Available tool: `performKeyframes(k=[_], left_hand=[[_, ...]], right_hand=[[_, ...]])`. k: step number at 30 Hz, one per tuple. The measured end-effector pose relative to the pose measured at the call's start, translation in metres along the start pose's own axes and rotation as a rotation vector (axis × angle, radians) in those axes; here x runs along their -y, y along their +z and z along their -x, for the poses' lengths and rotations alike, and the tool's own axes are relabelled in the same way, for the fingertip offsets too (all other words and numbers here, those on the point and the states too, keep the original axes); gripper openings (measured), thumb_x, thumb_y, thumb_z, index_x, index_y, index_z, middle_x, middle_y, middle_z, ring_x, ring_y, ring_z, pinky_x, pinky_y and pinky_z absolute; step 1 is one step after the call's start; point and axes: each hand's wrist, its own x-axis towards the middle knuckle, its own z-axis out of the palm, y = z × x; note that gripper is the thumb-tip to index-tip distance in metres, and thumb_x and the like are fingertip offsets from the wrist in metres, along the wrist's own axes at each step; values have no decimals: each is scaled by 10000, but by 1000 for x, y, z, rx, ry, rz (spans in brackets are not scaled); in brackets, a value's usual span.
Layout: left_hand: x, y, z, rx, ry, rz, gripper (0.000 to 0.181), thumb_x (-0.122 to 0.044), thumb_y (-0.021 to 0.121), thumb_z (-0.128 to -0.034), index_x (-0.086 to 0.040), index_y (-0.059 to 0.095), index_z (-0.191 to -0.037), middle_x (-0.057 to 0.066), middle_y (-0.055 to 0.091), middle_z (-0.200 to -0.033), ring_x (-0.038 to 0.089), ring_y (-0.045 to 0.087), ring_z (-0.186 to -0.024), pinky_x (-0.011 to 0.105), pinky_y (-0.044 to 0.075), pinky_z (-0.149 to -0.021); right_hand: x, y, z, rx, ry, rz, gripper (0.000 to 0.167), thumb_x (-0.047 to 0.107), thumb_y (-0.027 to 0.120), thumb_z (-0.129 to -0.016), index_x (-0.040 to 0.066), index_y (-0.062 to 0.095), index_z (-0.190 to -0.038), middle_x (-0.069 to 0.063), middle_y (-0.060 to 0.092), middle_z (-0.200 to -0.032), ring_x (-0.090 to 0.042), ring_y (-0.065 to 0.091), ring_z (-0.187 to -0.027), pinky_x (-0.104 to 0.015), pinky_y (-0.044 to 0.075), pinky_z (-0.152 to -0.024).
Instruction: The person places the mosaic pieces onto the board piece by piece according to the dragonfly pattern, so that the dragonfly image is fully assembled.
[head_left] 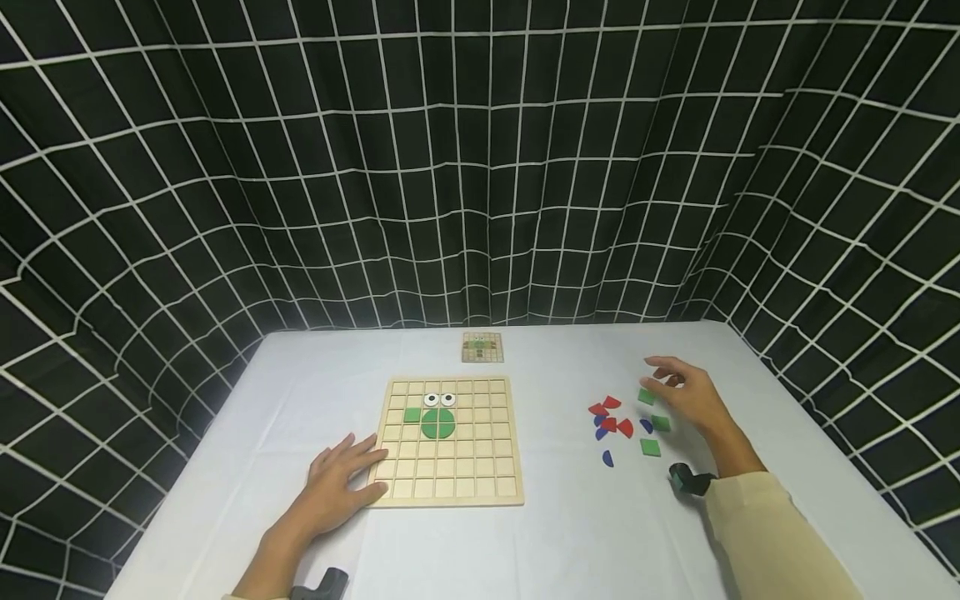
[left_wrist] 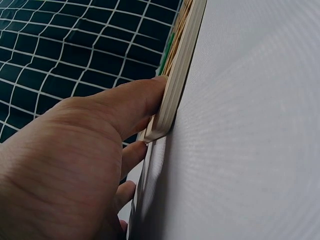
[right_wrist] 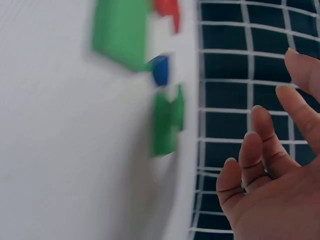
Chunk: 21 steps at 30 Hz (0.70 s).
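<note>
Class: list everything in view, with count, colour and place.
Backdrop: 1, black, white-lined, around table
Table: 1, white, centre
Grid board: 1, pale wood, on table
Patterned card: 1, tan, behind board
Eye discs: 2, black-and-white, on board
Quarter pieces: 4, green, below eyes
Squares: 4, green; one on board, three right of it
Wedges: 4, red, right of board
Rounded pieces: at least 4, blue, near wedges
Wrist devices: 2, black, at wrists
Sleeves: 2, beige, forearms
Left hand: 1, bare, touching board's left edge
Right hand: 1, bare, near farthest square
</note>
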Motion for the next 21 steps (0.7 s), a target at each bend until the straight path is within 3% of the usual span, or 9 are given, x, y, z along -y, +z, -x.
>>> performKeyframes(k=[5, 13, 21], left_hand=[[-1, 0, 0, -2, -2, -3, 532, -443, 732, -815, -218, 630, -1286, 49, 440, -1467, 353, 218, -1410, 581, 23, -1112], [-1, 0, 2, -7, 0, 2, 523, -414, 743, -813, -213, 632, -1283, 50, 444, -1464, 354, 223, -1408, 582, 30, -1110], [-2, 0, 1, -17, 11, -2, 520, -403, 750, -808, -203, 639, -1275, 56, 451, -1458, 362, 235, -1403, 597, 42, -1103]], right_hand=[[-15, 2, -4, 101, 79, 36, 582, 360, 661, -921, 23, 498, -1367, -274, 531, -1187, -413, 493, -1036, -500, 478, -802], [-24, 3, -9, 214, 171, 98, 591, 289, 681, -907, -18, 467, -1365, -330, 496, -1208, -459, 497, -1057, -573, 459, -855], [-28, 10, -11, 229, 211, 173, 483, 226, 687, -895, -44, 548, -1271, -348, 482, -1267, -520, 432, -1165, -645, 367, -953]])
